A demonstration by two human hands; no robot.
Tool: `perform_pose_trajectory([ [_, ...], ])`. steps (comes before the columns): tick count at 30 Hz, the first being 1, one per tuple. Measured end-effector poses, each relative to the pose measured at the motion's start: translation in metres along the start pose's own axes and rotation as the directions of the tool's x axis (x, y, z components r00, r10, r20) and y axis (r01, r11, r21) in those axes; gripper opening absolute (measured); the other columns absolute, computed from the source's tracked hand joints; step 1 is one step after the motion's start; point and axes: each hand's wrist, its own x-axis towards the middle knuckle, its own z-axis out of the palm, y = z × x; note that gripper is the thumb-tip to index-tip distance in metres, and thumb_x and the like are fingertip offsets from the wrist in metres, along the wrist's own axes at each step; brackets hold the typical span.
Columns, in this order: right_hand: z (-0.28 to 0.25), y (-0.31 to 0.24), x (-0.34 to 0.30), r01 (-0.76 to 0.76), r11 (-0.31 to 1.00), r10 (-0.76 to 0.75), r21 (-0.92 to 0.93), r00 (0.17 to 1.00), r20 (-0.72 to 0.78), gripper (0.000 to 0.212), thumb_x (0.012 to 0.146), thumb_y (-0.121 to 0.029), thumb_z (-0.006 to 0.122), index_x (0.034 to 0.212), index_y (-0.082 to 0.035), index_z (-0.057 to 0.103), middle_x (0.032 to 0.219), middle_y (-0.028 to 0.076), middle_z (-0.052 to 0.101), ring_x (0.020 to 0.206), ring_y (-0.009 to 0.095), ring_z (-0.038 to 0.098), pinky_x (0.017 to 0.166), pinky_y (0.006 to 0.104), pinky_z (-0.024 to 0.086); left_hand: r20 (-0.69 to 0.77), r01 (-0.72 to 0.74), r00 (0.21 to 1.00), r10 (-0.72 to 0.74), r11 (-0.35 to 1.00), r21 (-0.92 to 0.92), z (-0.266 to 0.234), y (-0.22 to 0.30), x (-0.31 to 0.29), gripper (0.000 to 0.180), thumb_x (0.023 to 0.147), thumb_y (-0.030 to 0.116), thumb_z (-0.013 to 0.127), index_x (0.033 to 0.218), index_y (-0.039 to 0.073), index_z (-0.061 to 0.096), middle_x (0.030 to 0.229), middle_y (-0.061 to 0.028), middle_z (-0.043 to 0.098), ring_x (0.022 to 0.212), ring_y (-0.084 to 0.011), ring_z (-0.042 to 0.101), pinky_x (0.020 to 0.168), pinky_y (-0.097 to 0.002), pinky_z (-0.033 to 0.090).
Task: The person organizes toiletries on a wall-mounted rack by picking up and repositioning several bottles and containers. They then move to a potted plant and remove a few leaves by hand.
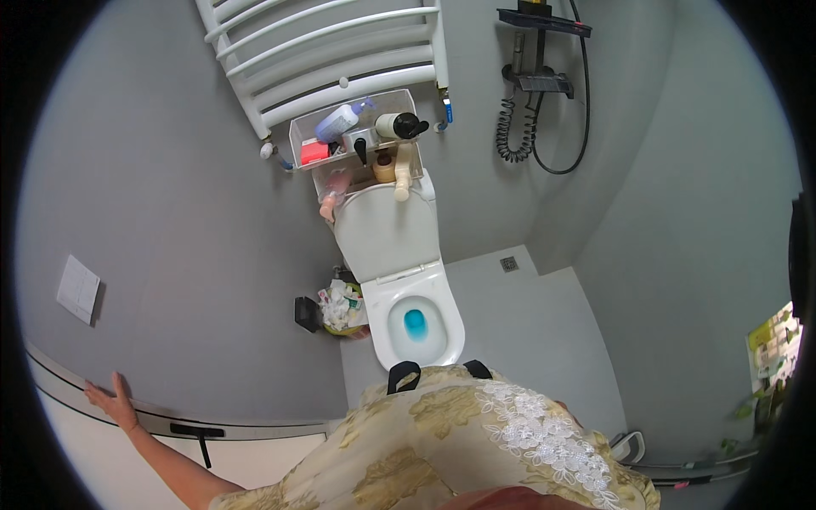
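Note:
My left hand (112,401) reaches out to the far left, its fingers spread against the door frame (155,420), with nothing held in it. Close to it, a black door handle (197,431) sits on a white door (263,456). My right hand does not show; the patterned yellow and cream garment (408,438) covers most of the lower middle. In front of me stands a white toilet (453,327) with its lid raised and blue water in the bowl.
Beside the toilet stands a bin (344,308) full of crumpled paper. Clear shelves (299,136) with several bottles sit above the tank, below a white towel radiator (340,47). A black shower set (540,85) hangs on the back wall. A light switch plate (78,289) is at left.

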Motion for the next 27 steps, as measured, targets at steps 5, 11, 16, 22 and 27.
perform_pose_trajectory([
  [5,-0.051,-0.069,-0.074,-0.295,0.875,0.299,0.383,0.953,0.052,0.036,0.088,-0.034,0.057,0.097,0.001,0.058,0.083,0.014,0.062,0.069,0.024,0.063,0.056,0.0378,0.051,0.035,-0.006,0.999,0.002,0.994,0.109,-0.020,-0.026,0.007,0.094,0.079,0.054,0.064,0.142,-0.002,0.022,0.147,-0.0296,0.014,0.139,-0.0396,0.009,0.112,-0.0465,0.013],
  [11,-0.084,-0.104,-0.110,-0.319,0.834,0.345,0.450,0.938,0.025,0.037,0.088,-0.033,0.057,0.104,-0.001,0.054,0.082,0.013,0.062,0.069,0.025,0.064,0.052,0.0379,0.051,-0.276,0.083,0.961,-0.016,0.970,0.231,-0.037,0.040,-0.012,0.093,0.080,0.055,0.063,0.140,-0.005,0.025,0.145,-0.0300,0.019,0.137,-0.0399,0.016,0.111,-0.0478,0.017],
  [16,-0.059,0.014,-0.029,-0.138,0.988,0.119,0.067,0.967,0.225,0.033,0.089,-0.030,0.054,0.103,-0.001,0.054,0.083,0.013,0.062,0.067,0.023,0.064,0.050,0.0364,0.051,-0.308,-0.234,0.912,0.269,0.961,0.146,-0.044,0.199,-0.089,0.070,0.086,0.037,0.061,0.138,-0.001,0.032,0.143,-0.0262,0.027,0.131,-0.0400,0.028,0.107,-0.0478,0.026],
  [22,-0.121,0.017,-0.096,-0.179,0.852,0.221,0.492,0.975,-0.029,0.028,0.089,-0.026,0.050,0.079,-0.002,0.060,0.075,0.010,0.061,0.062,0.022,0.064,0.048,0.0352,0.051,0.201,-0.317,0.855,0.479,0.787,-0.530,0.011,0.397,-0.186,0.031,0.083,0.015,0.061,0.109,0.001,0.058,0.123,-0.0173,0.054,0.115,-0.0348,0.049,0.098,-0.0439,0.037],
  [27,-0.060,0.146,-0.081,-0.189,0.768,0.343,0.612,0.928,-0.144,0.024,0.086,-0.027,0.052,0.077,-0.005,0.060,0.072,0.010,0.061,0.064,0.027,0.065,0.049,0.0395,0.050,0.154,-0.305,0.725,0.672,0.513,-0.803,0.020,0.516,-0.212,0.024,0.077,0.013,0.064,0.099,0.003,0.061,0.110,-0.0142,0.061,0.100,-0.0320,0.057,0.085,-0.0411,0.043],
])
